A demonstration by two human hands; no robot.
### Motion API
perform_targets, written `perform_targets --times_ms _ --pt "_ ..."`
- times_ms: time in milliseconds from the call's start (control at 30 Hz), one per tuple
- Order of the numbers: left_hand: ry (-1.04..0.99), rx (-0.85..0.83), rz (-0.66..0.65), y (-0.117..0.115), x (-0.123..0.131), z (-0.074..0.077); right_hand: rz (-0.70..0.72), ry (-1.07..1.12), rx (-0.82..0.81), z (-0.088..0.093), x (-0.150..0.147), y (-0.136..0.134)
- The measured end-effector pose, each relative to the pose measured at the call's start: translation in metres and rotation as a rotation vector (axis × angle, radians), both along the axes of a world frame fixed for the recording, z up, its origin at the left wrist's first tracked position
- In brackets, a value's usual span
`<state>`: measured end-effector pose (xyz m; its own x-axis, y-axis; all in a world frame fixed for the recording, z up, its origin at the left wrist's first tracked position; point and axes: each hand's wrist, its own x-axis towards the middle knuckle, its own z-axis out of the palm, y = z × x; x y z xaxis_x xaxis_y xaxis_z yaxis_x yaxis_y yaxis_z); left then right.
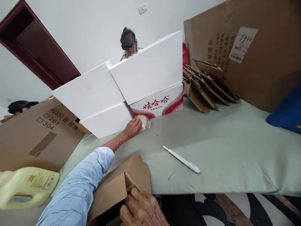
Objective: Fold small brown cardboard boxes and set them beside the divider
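Note:
My left hand (132,128) reaches across the table, its fingers closed on a crumpled clear plastic bundle (144,122) in front of the white boxes. Near the table's front edge, my right hand (144,210) has its fingers curled over the edge of an open brown cardboard box (111,192), and some fingertips are hidden inside it. A white knife with a short blade (181,159) lies on the green cloth to the right of the box.
White boxes (149,70) stand behind the bundle. Folded cardboard pieces (204,86) lean at the back right, with a blue object (291,111) farther right. A yellow jug (29,187) and large carton (40,133) are at left. Two people (128,43) are beyond.

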<state>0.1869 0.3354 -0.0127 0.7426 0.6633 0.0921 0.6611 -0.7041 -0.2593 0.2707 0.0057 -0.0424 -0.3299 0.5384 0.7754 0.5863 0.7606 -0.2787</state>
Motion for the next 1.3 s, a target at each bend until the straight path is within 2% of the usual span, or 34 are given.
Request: perform_targets --times_ms 100,200,300,400,467,533,633,700,733,800,867,967,1033,1100,1200,1300 --pt "-0.004 -0.026 -0.024 -0.012 -0.001 -0.004 0.004 -0.045 -0.063 -0.003 0.001 -0.002" --pt "-0.049 -0.059 -0.020 -0.023 0.000 -0.003 0.039 -0.104 -0.152 0.004 0.008 -0.006" --pt "-0.121 -0.127 0.002 -0.027 0.001 0.012 0.060 -0.155 -0.218 0.022 0.019 -0.010" --pt "-0.236 -0.206 0.010 -0.027 0.000 0.048 0.060 -0.172 -0.260 0.040 0.026 -0.010" --pt "-0.337 -0.225 0.005 -0.032 -0.009 0.080 0.065 -0.180 -0.264 0.049 0.028 -0.008" --pt "-0.445 -0.218 -0.011 -0.048 -0.026 0.114 0.090 -0.207 -0.265 0.055 0.031 -0.003" --pt "-0.683 -0.255 -0.111 -0.101 -0.064 0.157 0.143 -0.231 -0.263 0.065 0.036 0.004" --pt "-0.743 -0.306 -0.135 -0.153 -0.096 0.175 0.157 -0.225 -0.266 0.072 0.039 0.008" --pt "-0.767 -0.328 -0.117 -0.181 -0.112 0.179 0.159 -0.222 -0.275 0.075 0.040 0.010" --pt "-0.782 -0.356 -0.055 -0.235 -0.143 0.177 0.158 -0.222 -0.302 0.084 0.042 0.012" --pt "-0.773 -0.354 -0.015 -0.280 -0.169 0.164 0.158 -0.231 -0.336 0.093 0.043 0.014" --pt "-0.725 -0.379 0.049 -0.323 -0.198 0.137 0.135 -0.250 -0.397 0.105 0.042 0.018" --pt "-0.673 -0.364 0.087 -0.335 -0.210 0.121 0.118 -0.251 -0.439 0.113 0.041 0.022" --pt "-0.629 -0.329 0.101 -0.336 -0.216 0.111 0.115 -0.241 -0.481 0.120 0.039 0.025" --pt "-0.618 -0.299 0.078 -0.329 -0.218 0.104 0.130 -0.228 -0.519 0.127 0.037 0.028" --pt "-0.706 -0.299 0.094 -0.318 -0.215 0.102 0.171 -0.249 -0.512 0.130 0.037 0.024"
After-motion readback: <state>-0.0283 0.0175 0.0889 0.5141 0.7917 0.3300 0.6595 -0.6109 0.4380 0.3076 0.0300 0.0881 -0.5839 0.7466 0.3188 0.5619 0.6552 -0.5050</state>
